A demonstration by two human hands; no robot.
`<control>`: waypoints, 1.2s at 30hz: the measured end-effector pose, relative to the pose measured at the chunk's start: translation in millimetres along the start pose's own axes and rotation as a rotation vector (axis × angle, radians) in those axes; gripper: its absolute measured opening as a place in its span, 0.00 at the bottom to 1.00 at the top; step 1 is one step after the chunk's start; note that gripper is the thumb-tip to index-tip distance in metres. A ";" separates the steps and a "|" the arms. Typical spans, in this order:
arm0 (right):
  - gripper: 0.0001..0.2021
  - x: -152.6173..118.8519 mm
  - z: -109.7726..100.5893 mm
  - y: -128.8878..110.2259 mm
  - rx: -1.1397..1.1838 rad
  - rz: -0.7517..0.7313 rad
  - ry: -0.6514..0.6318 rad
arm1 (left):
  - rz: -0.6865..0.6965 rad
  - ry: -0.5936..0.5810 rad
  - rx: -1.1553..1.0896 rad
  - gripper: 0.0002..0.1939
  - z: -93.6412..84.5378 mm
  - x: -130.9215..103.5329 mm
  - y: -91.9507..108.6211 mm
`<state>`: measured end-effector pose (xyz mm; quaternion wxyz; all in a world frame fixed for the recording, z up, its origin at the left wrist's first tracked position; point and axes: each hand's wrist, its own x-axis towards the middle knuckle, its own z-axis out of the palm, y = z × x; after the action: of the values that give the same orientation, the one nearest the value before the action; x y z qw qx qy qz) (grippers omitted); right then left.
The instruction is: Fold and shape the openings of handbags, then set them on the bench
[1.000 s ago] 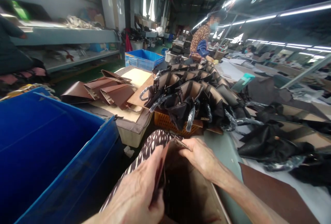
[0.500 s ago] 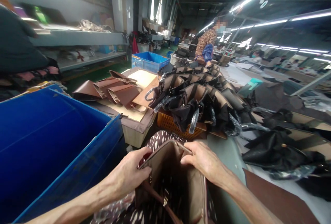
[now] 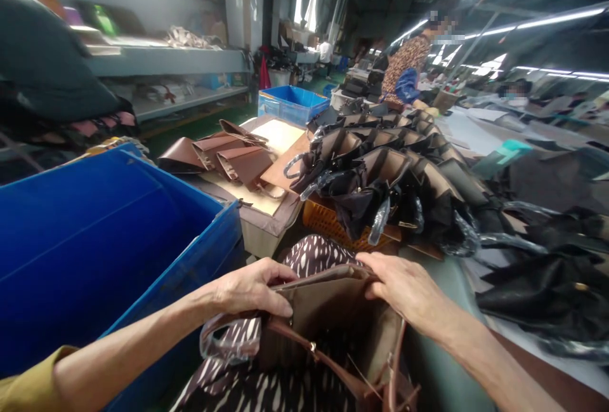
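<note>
A brown handbag [image 3: 328, 301] with a tan lining lies on my lap, its mouth facing up toward me. My left hand [image 3: 254, 288] grips the far rim near its left corner, thumb inside and fingers outside. At the right corner of that same rim, my right hand [image 3: 392, 282] is closed on the edge, some fingertips hidden behind it. A plastic-wrapped handle [image 3: 231, 339] sticks out at the bag's left side. Across the opening runs a thin brown strap with a small metal clasp [image 3: 313, 347]. Patterned dark cloth [image 3: 228, 383] covers my legs beneath the bag.
A large blue bin [image 3: 190, 240] stands at my left. Ahead, brown bag pieces [image 3: 242, 158] lie on a board beside many black handbags [image 3: 380, 171] heaped over an orange basket [image 3: 333, 225]. More black bags [image 3: 547, 291] lie at right. A co-worker [image 3: 406, 69] stands beyond.
The far rim has gone from peaked to a straighter, wider line between my hands. The wrapped handle now shows at left. My view has shifted slightly left.
</note>
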<state>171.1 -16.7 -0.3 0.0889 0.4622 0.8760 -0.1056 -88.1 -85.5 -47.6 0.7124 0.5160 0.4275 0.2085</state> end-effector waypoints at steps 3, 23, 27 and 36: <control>0.30 6.1 -0.7 -20.5 -0.167 -0.239 0.228 | 0.010 0.041 -0.069 0.20 1.1 -1.4 -4.8; 0.01 16.4 8.8 -61.0 0.271 -0.401 -0.002 | 0.110 0.145 -0.010 0.27 9.6 -6.7 -12.8; 0.04 12.7 6.3 -69.4 0.371 -0.330 -0.013 | 0.084 0.219 0.050 0.30 12.6 -7.4 -12.9; 0.06 8.7 6.0 -87.2 0.467 -0.281 -0.014 | 0.115 0.293 0.139 0.25 18.4 -9.6 -8.8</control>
<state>94.4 -59.4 0.7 -0.0295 0.3433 0.8828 -0.3194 -79.5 -106.2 -50.0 0.5920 0.5514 0.5101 0.2920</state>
